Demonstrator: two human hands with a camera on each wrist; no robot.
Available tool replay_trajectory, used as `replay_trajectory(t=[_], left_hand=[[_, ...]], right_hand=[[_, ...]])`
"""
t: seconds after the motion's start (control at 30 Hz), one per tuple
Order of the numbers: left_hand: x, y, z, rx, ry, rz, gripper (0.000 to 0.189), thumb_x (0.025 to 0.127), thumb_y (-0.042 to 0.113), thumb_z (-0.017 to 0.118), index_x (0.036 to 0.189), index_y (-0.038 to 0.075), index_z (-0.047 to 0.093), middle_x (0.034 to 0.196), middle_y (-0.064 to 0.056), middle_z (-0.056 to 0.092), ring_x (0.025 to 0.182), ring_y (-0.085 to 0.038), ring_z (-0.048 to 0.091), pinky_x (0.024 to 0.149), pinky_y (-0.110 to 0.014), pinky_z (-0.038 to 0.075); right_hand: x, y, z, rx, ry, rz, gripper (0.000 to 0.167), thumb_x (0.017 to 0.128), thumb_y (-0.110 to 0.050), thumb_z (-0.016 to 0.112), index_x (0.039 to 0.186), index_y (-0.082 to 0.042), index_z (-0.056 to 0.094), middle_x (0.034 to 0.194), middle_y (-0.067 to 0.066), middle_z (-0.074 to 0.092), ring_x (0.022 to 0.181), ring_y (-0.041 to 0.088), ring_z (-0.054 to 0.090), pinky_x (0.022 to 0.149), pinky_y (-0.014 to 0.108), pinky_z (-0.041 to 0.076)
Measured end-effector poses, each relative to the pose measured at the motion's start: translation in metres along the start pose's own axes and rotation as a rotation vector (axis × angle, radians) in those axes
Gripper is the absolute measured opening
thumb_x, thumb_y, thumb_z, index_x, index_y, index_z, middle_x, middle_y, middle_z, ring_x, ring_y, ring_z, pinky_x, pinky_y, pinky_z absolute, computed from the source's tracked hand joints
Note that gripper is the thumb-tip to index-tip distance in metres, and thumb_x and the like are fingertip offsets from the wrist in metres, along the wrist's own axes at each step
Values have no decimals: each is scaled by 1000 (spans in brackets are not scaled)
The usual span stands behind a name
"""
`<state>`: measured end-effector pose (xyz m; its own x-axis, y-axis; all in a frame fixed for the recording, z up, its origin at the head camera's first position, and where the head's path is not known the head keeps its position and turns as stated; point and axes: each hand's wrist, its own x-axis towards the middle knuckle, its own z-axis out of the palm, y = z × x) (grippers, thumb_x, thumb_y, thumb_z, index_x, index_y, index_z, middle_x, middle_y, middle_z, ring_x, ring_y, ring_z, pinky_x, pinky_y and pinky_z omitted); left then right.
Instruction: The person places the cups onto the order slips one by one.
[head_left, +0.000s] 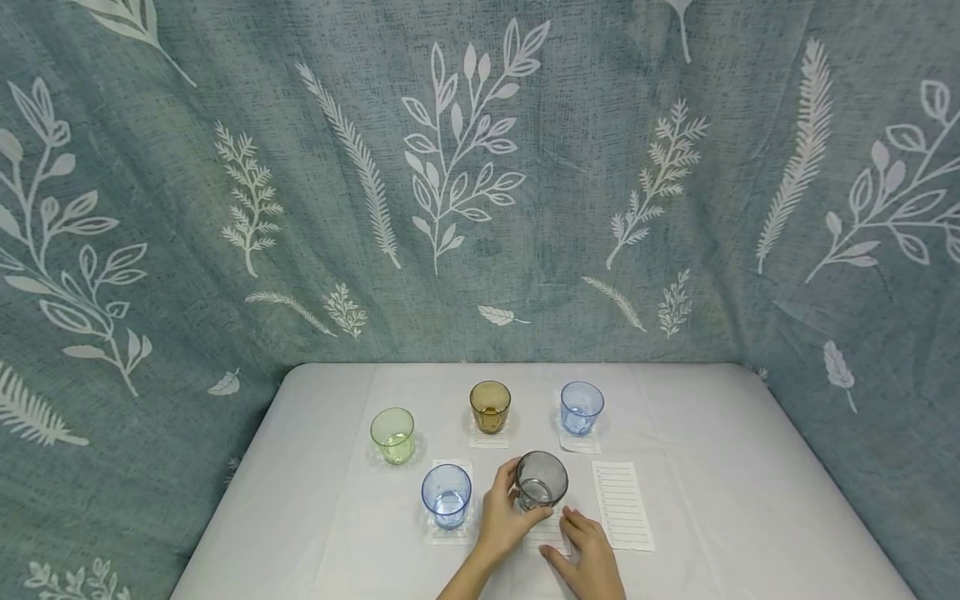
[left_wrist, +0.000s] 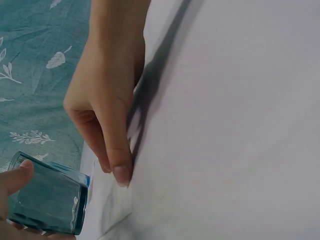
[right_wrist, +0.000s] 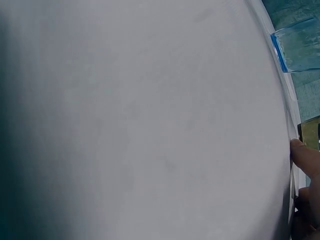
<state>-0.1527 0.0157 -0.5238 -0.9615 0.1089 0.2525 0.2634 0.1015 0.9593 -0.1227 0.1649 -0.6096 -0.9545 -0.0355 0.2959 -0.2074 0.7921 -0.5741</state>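
Observation:
In the head view my left hand (head_left: 504, 518) grips a grey glass tumbler (head_left: 542, 480), thumb on its near side and fingers round its left side. Whether its base touches the table cannot be told. My right hand (head_left: 588, 557) is just to the near right, its fingertips and thumb touching a lined paper slip (head_left: 555, 543) in front of the tumbler. From the left wrist, the right hand (left_wrist: 107, 100) points down with thumb and fingers reaching the white surface, beside the held tumbler (left_wrist: 47, 200).
A blue glass (head_left: 447, 497) stands on a paper slip left of my left hand. Farther back are a green glass (head_left: 393, 435), an amber glass (head_left: 491, 407) and another blue glass (head_left: 581, 408). A lined paper strip (head_left: 624, 506) lies to the right on the white table (head_left: 750, 500).

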Motion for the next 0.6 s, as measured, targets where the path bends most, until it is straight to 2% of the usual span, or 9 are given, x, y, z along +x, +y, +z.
replay_trajectory(t=[0.1, 0.37, 0.6], left_hand=[[0, -2, -1, 3, 5, -3, 69, 66, -8, 77, 125, -15, 42, 127, -35, 49, 120, -51, 44, 97, -58, 40], [1, -44, 0, 44, 24, 15, 74, 65, 2, 82, 127, -7, 43, 129, -30, 50, 120, -49, 46, 96, -55, 43], [-1, -55, -2, 23, 4, 10, 73, 64, 2, 83, 125, -8, 44, 127, -30, 51, 119, -48, 47, 97, -53, 43]], right_hand=[[1, 0, -1, -9, -4, -6, 59, 72, -35, 80, 107, 11, 65, 118, 22, 61, 109, 39, 56, 90, 52, 48], [3, 0, -2, -12, 7, -24, 60, 71, -35, 80, 106, 12, 64, 118, 22, 62, 106, 38, 57, 89, 51, 49], [5, 2, -1, -16, 17, -29, 61, 71, -36, 80, 106, 11, 65, 117, 22, 62, 105, 37, 57, 88, 50, 50]])
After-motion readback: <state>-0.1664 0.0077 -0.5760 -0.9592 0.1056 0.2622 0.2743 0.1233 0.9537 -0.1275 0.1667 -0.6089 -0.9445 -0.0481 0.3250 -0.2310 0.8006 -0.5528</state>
